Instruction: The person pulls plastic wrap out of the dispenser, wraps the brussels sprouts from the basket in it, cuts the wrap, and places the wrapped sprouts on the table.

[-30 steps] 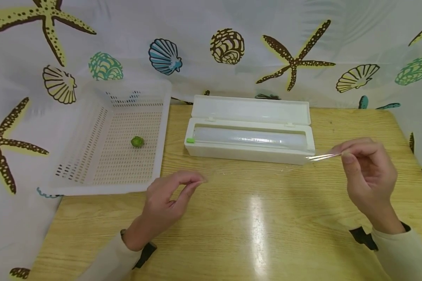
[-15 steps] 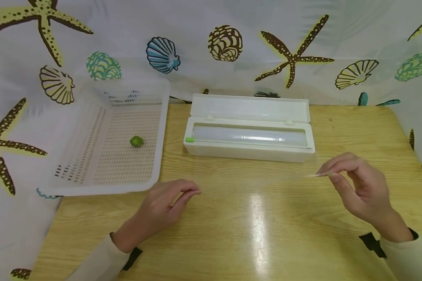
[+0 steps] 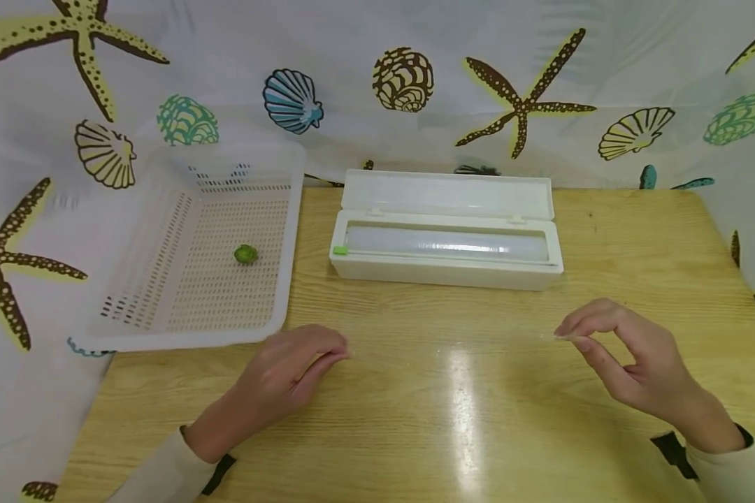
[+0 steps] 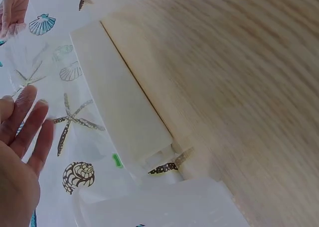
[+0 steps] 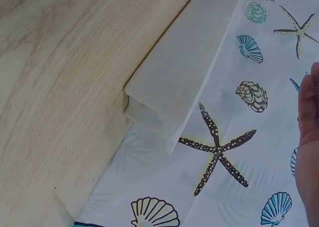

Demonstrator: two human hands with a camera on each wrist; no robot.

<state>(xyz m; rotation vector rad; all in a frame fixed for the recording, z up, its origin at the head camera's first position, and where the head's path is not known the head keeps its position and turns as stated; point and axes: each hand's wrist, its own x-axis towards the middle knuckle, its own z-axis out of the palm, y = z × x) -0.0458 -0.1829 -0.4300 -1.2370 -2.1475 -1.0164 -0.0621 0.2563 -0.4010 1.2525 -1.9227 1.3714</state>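
A nearly invisible sheet of cling film (image 3: 546, 337) spans the gap between the two hands, low over the wooden table. My left hand (image 3: 292, 370) pinches one edge of it between thumb and fingers; in the left wrist view the fingers sit at the left side. The opposite edge is pinched by my right hand (image 3: 635, 360). Behind the film stands a white cling film dispenser box (image 3: 447, 274), its lid (image 3: 447, 194) raised. A roll of film (image 3: 447, 243) lies inside, and a green slider (image 3: 340, 250) sits at the box's left end.
A white perforated basket (image 3: 283, 265) stands at the left, close to my left hand. One small round green fruit or vegetable (image 3: 245, 254) lies in it. A curtain with shell and starfish prints (image 3: 352, 63) hangs behind the table (image 3: 403, 433).
Both hands have come down and nearer to me with the film. The right hand has also moved left, and the film is less visible. Box and basket stay in place.
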